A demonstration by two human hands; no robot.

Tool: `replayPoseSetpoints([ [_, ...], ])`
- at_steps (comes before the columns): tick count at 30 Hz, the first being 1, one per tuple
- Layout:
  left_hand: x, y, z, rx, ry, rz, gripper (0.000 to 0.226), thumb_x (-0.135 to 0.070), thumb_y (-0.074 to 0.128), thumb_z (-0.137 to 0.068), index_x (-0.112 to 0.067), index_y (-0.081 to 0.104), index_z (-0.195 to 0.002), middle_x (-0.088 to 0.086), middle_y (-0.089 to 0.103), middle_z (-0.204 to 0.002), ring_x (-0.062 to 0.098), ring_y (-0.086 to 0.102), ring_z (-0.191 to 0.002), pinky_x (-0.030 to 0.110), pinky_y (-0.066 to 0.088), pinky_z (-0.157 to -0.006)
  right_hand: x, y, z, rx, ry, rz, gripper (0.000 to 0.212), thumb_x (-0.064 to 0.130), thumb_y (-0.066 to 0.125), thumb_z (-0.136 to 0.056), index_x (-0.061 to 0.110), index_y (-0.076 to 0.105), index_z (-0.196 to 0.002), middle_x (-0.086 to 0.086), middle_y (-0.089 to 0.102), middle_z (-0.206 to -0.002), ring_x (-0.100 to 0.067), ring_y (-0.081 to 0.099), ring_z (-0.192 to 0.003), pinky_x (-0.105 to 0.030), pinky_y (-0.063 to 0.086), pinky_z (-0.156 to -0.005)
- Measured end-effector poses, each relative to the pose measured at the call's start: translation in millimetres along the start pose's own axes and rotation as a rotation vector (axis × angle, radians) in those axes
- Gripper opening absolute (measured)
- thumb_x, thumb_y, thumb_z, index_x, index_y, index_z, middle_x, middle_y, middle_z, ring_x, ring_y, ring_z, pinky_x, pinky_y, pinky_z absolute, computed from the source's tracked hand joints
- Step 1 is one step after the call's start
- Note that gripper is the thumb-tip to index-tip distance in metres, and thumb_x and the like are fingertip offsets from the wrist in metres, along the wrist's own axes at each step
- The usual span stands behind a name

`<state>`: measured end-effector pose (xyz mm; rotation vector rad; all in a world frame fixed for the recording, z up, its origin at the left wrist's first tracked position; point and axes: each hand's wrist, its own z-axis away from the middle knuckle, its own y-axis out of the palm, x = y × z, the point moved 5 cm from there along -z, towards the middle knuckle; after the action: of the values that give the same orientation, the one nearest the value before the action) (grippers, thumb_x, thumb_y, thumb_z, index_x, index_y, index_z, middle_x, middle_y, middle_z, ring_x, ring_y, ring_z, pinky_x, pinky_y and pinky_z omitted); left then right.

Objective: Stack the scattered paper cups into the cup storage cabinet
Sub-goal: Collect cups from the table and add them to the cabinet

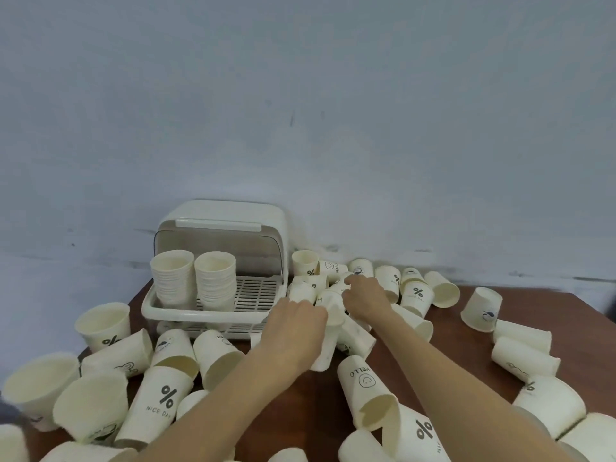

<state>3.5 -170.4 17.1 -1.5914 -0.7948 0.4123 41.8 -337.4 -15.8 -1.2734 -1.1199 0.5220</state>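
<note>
The cream cup storage cabinet (213,316) stands at the back of the brown table with its lid up. Two tall stacks of paper cups (173,278) (216,281) stand inside on its slatted rack. Loose white paper cups with black prints lie scattered all around. My left hand (295,323) is closed around a short nested stack of cups (328,345) held on its side, just right of the cabinet. My right hand (365,296) reaches into the pile of cups (328,273) behind it, fingers on a cup; whether it grips one is unclear.
The brown table (313,405) ends at a pale wall behind the cabinet. Cups crowd the near left (165,401), the near right (368,391) and the far right (481,308). The rack's right half (256,293) holds no cups.
</note>
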Motion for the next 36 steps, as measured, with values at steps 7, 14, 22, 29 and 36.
replayPoseSetpoints([
  [7,40,-8,3,-0.090,-0.014,0.102,0.018,-0.020,0.042,-0.096,-0.017,0.058,-0.103,0.006,0.063,-0.100,0.027,0.058,-0.090,0.031,0.026,-0.065,12,38,-37,0.202,0.046,0.179,0.018,0.017,0.042,-0.087,0.013,0.057,-0.098,-0.009,0.055,-0.113,-0.028,0.052,-0.106,-0.037,0.038,-0.082],
  [14,69,-12,16,-0.163,-0.007,0.207,0.019,-0.022,0.039,-0.097,-0.018,0.058,-0.097,0.005,0.064,-0.095,0.025,0.057,-0.086,0.031,0.027,-0.066,20,25,-40,0.175,0.103,0.007,0.024,0.013,0.049,-0.086,0.008,0.058,-0.064,-0.006,0.060,-0.072,-0.025,0.059,-0.076,-0.030,0.043,-0.059],
  [22,87,-20,34,-0.185,-0.010,0.295,0.015,-0.023,0.042,-0.094,-0.018,0.056,-0.091,0.003,0.064,-0.089,0.025,0.059,-0.083,0.032,0.036,-0.064,49,-29,-4,0.010,0.087,-0.081,0.029,0.013,0.054,-0.089,-0.008,0.067,-0.104,-0.023,0.066,-0.111,-0.036,0.062,-0.104,-0.044,0.050,-0.088],
  [29,103,-40,61,-0.264,-0.045,0.274,0.020,-0.025,0.041,-0.095,-0.020,0.059,-0.090,-0.001,0.066,-0.090,0.019,0.060,-0.082,0.029,0.038,-0.062,81,-49,42,-0.169,0.003,-0.247,0.018,0.018,0.057,-0.088,0.011,0.072,-0.094,-0.004,0.070,-0.086,-0.018,0.061,-0.073,-0.026,0.049,-0.068],
  [36,135,-54,79,-0.304,-0.157,0.301,0.030,-0.041,0.037,-0.096,-0.021,0.058,-0.090,-0.001,0.066,-0.093,0.022,0.060,-0.086,0.033,0.043,-0.071,143,-60,62,-0.217,-0.124,-0.310,0.014,0.016,0.056,-0.085,0.016,0.070,-0.088,-0.004,0.070,-0.070,-0.019,0.064,-0.062,-0.025,0.050,-0.057],
])
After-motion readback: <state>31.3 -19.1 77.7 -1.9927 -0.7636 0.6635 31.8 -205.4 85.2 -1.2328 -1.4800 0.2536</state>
